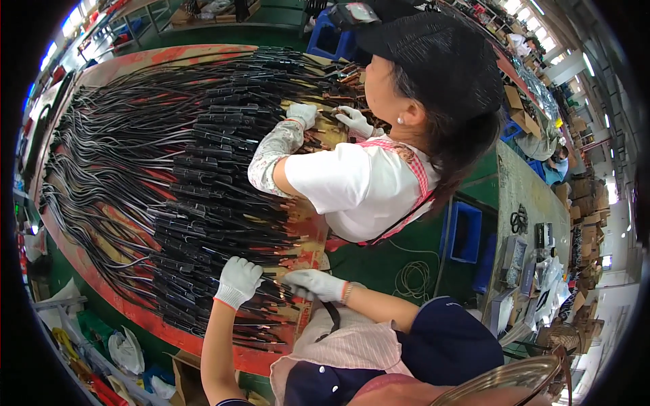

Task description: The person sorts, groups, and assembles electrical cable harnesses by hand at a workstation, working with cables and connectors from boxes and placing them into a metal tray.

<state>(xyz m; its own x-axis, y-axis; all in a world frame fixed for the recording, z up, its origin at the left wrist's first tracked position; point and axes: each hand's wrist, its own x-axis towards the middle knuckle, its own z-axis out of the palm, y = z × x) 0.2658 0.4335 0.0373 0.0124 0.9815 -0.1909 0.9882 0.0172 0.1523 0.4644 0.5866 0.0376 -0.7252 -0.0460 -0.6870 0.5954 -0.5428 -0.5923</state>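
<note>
My left hand [240,280], in a white knit glove, is closed over the bundle of black cables [203,210], close to their stripped ends. A cable seems to run from its fingers toward my right hand [315,285], also gloved. The right fingers are bent down over the copper-coloured cable tips [283,292] at the table's near right edge; what they pinch is hidden. Black plastic housings [183,262] lie in a long row across the cables, left of my hands.
A co-worker in a black cap [433,64] stands across the same red-edged table [169,333], gloved hands [302,115] among the far cables. Blue crates [466,231] and a coiled wire [414,279] are on the green floor. A side bench [525,196] holds boxes.
</note>
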